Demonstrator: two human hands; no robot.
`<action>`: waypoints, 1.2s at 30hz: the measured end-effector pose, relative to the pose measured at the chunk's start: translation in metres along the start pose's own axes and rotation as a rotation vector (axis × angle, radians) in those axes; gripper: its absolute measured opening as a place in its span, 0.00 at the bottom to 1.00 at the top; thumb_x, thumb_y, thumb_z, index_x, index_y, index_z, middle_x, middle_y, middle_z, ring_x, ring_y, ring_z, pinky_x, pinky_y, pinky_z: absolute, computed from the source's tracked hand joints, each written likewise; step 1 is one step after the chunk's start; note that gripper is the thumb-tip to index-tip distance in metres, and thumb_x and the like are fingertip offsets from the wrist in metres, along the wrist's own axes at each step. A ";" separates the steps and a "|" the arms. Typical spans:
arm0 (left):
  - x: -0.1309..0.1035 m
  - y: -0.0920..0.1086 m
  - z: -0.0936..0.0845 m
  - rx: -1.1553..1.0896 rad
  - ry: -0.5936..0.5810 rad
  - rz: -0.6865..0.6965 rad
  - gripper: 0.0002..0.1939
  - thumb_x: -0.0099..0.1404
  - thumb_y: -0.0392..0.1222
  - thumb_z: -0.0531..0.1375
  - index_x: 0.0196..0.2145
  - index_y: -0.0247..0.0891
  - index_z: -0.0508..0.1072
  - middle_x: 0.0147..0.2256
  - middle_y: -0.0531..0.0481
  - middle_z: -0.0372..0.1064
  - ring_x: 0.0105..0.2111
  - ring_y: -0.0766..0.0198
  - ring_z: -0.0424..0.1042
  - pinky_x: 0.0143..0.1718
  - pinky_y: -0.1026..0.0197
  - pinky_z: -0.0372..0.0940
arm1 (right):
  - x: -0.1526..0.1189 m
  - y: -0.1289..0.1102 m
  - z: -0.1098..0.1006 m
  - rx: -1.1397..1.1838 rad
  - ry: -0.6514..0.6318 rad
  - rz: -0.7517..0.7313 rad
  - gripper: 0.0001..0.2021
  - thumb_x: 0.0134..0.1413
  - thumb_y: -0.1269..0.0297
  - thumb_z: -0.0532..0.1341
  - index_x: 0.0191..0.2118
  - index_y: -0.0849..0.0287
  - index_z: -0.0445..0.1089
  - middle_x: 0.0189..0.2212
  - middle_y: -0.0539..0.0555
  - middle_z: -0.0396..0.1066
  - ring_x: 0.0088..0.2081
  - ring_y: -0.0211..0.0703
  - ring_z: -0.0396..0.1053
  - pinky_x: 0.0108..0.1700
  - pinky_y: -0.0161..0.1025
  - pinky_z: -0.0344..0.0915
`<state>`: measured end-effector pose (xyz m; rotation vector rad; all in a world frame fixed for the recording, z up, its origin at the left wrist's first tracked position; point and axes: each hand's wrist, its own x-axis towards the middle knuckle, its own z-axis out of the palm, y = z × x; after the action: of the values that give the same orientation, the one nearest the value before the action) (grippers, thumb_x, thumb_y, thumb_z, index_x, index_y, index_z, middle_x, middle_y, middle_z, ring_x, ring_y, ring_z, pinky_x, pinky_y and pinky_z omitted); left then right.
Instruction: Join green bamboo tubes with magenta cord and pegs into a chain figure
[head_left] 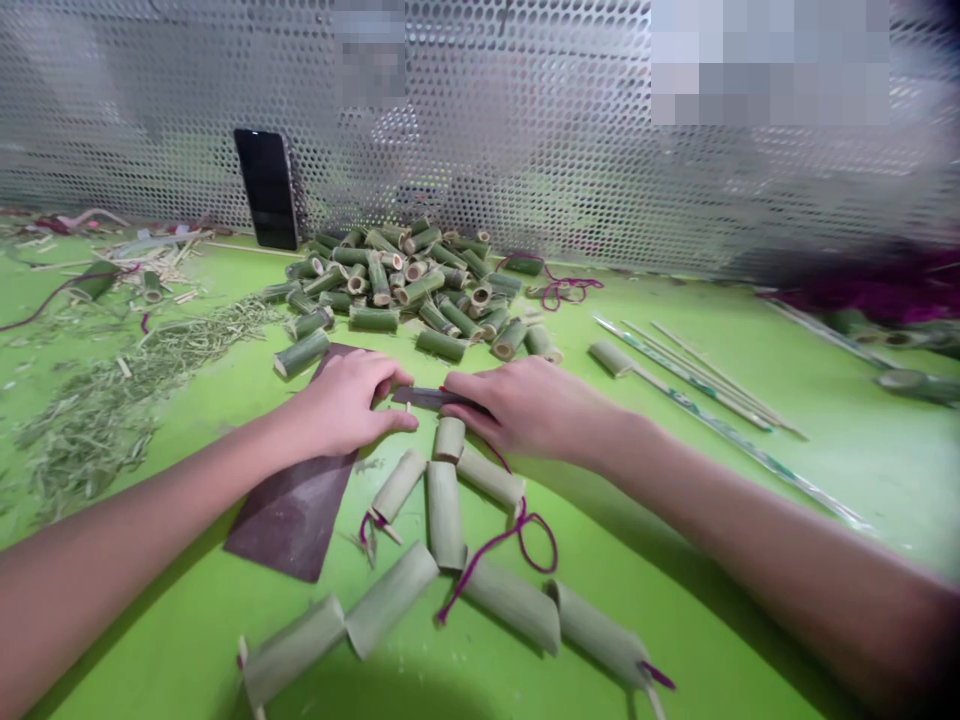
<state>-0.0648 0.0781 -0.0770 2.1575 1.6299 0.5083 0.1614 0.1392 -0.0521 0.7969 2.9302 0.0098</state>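
Observation:
My right hand is closed around a utility knife, its blade pointing left. My left hand is curled at the blade's tip, with a short thin stick at its thumb and forefinger; most of that stick is hidden. Below the hands, a bamboo figure lies on the green table, made of several pale tube pieces. Purple cord runs through it, with one loose end looped over the pieces. Beneath my left wrist is a dark sheet of sandpaper.
Behind my hands is a heap of green bamboo pieces. A phone leans on the perforated metal screen. Shavings cover the left side. Thin sticks and a long plastic wrapper lie to the right.

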 end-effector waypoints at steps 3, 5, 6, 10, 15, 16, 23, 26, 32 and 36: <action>0.000 0.000 -0.001 0.003 -0.006 0.010 0.17 0.61 0.50 0.69 0.43 0.37 0.77 0.34 0.51 0.69 0.37 0.56 0.67 0.36 0.57 0.59 | 0.001 -0.001 -0.001 -0.017 -0.018 0.009 0.16 0.72 0.55 0.48 0.43 0.55 0.70 0.25 0.50 0.72 0.21 0.39 0.57 0.26 0.39 0.43; 0.001 -0.001 -0.002 0.003 -0.007 0.008 0.18 0.60 0.52 0.69 0.43 0.39 0.77 0.34 0.51 0.69 0.37 0.56 0.67 0.38 0.56 0.59 | 0.000 -0.001 -0.001 -0.022 -0.019 0.023 0.17 0.71 0.55 0.48 0.44 0.56 0.70 0.25 0.51 0.72 0.20 0.40 0.57 0.26 0.40 0.43; 0.002 -0.002 -0.002 0.010 -0.004 0.005 0.18 0.60 0.52 0.70 0.43 0.40 0.78 0.34 0.51 0.69 0.38 0.55 0.68 0.38 0.56 0.59 | -0.001 -0.001 0.000 -0.017 -0.014 0.027 0.17 0.72 0.55 0.47 0.43 0.56 0.70 0.26 0.51 0.72 0.20 0.40 0.57 0.26 0.40 0.43; 0.005 -0.005 -0.004 0.044 -0.008 -0.016 0.20 0.57 0.57 0.71 0.41 0.42 0.79 0.33 0.51 0.69 0.37 0.54 0.67 0.39 0.55 0.57 | -0.004 0.000 0.004 0.036 0.029 0.051 0.20 0.72 0.51 0.45 0.43 0.57 0.69 0.24 0.51 0.70 0.21 0.40 0.58 0.26 0.39 0.44; 0.006 -0.008 -0.003 0.033 -0.018 -0.014 0.22 0.56 0.60 0.71 0.40 0.42 0.79 0.34 0.51 0.70 0.38 0.54 0.67 0.39 0.55 0.55 | -0.004 -0.002 0.006 -0.012 0.021 0.124 0.21 0.73 0.49 0.45 0.42 0.57 0.69 0.22 0.50 0.70 0.20 0.39 0.57 0.27 0.39 0.41; 0.006 -0.009 -0.002 0.025 -0.013 -0.009 0.22 0.56 0.60 0.71 0.41 0.42 0.80 0.34 0.51 0.70 0.38 0.54 0.67 0.39 0.55 0.56 | -0.004 -0.003 0.005 -0.011 0.023 0.122 0.20 0.73 0.49 0.46 0.42 0.57 0.69 0.23 0.50 0.70 0.21 0.39 0.57 0.27 0.39 0.41; 0.006 -0.011 -0.002 -0.003 -0.025 -0.006 0.24 0.56 0.60 0.71 0.45 0.44 0.80 0.34 0.52 0.69 0.38 0.54 0.67 0.39 0.56 0.56 | -0.004 -0.005 0.005 -0.009 0.062 0.056 0.15 0.72 0.54 0.49 0.40 0.57 0.68 0.27 0.50 0.73 0.22 0.38 0.58 0.27 0.39 0.41; 0.007 -0.011 -0.003 0.000 -0.037 -0.011 0.24 0.56 0.60 0.71 0.45 0.44 0.80 0.34 0.52 0.68 0.39 0.54 0.67 0.40 0.55 0.56 | -0.004 -0.004 0.007 -0.005 0.083 0.047 0.16 0.72 0.54 0.49 0.39 0.57 0.68 0.26 0.50 0.73 0.22 0.38 0.58 0.27 0.39 0.41; 0.007 -0.010 -0.003 -0.009 -0.043 -0.009 0.24 0.56 0.61 0.70 0.45 0.43 0.80 0.34 0.52 0.67 0.39 0.55 0.66 0.40 0.55 0.56 | -0.004 -0.005 0.006 -0.007 0.084 0.043 0.16 0.73 0.55 0.50 0.38 0.57 0.68 0.26 0.49 0.73 0.22 0.37 0.58 0.26 0.38 0.40; 0.005 -0.011 -0.004 -0.021 -0.037 0.001 0.26 0.54 0.61 0.71 0.45 0.43 0.79 0.34 0.52 0.66 0.37 0.56 0.66 0.40 0.55 0.56 | -0.003 -0.006 0.004 -0.003 0.073 0.048 0.15 0.73 0.55 0.51 0.38 0.57 0.69 0.26 0.48 0.73 0.21 0.36 0.57 0.27 0.38 0.40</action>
<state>-0.0741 0.0863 -0.0787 2.1402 1.5966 0.4807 0.1607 0.1322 -0.0558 0.8853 2.9776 0.0482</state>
